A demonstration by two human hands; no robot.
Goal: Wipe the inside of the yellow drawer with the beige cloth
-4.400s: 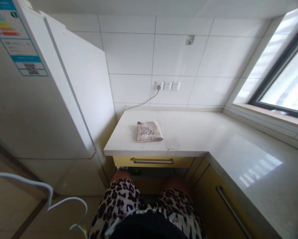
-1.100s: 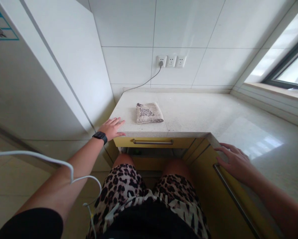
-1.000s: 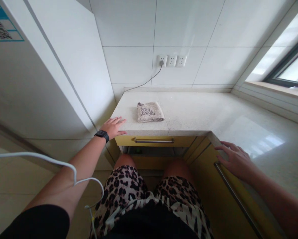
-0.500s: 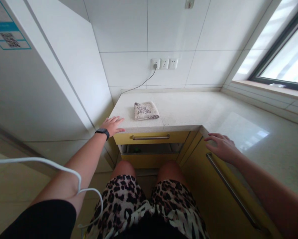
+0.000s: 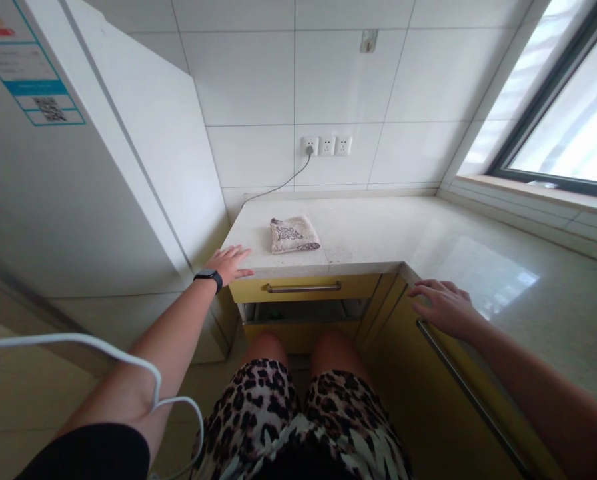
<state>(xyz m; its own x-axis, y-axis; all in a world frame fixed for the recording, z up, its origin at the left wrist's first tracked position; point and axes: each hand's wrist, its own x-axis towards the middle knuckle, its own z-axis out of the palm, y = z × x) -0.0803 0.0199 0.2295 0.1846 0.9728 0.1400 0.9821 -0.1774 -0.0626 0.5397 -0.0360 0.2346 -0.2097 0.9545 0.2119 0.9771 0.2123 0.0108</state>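
Observation:
My left hand (image 5: 230,263) lies flat on the left front corner of the pale countertop (image 5: 373,227), fingers stretched out and holding nothing. Just right of it rests a folded beige towel (image 5: 294,235) with a dark brown pattern, untouched. At the edge of the right-hand counter is my right hand (image 5: 443,305), empty, its fingers loosely bent and apart. Below that hand runs a long metal handle (image 5: 471,393) on a yellow cabinet front. Between my hands, under the counter, a yellow drawer (image 5: 303,288) with a bar handle sits above a partly pulled-out lower drawer (image 5: 301,327).
A tall white appliance (image 5: 143,153) with an energy label stands close on the left. A plug with a grey cord (image 5: 283,183) sits in the wall sockets (image 5: 327,146). A white cable (image 5: 98,347) hangs across my left arm. The window (image 5: 568,127) is at right.
The view has tilted up slightly, so the counter, towel and hands appear a little lower. Both hands keep about the same places on the counter edges.

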